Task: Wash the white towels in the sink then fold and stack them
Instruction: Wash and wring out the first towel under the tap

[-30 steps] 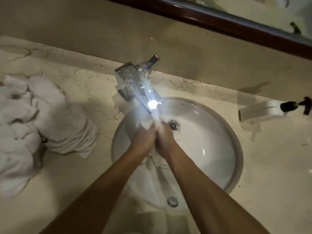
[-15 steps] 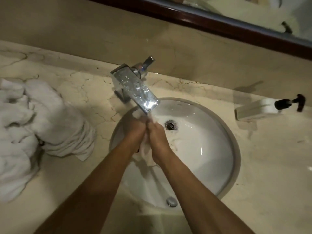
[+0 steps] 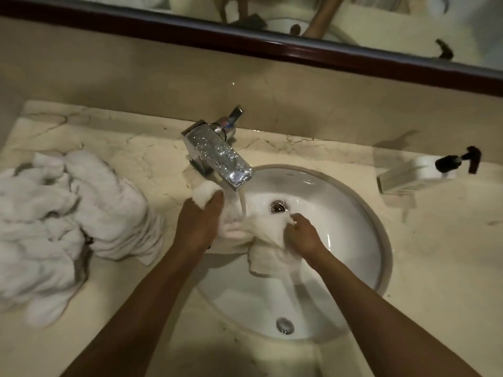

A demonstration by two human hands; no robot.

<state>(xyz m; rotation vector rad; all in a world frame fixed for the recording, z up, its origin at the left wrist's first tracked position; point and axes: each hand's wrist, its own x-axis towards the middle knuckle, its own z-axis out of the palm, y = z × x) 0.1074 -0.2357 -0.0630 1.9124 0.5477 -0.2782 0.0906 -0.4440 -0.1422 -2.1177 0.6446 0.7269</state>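
Note:
A wet white towel (image 3: 255, 229) is stretched between my two hands over the round white sink (image 3: 351, 213). My left hand (image 3: 198, 221) grips one end of it at the sink's left rim, under the chrome tap (image 3: 217, 156). My right hand (image 3: 302, 235) pinches the other end near the drain (image 3: 278, 206). Water runs from the tap onto the towel between my hands. A loose part of the towel hangs below my right hand into the basin.
A heap of several crumpled white towels (image 3: 68, 221) lies on the marble counter (image 3: 435, 254) to the left of the sink. A white soap dispenser (image 3: 419, 172) with a black pump lies at the right. A dark-framed mirror (image 3: 272, 47) runs along the wall behind.
My hands were pressed together around the bunched towel under the tap. They have moved apart, left hand to the rim and right toward the drain, spreading the towel under the water.

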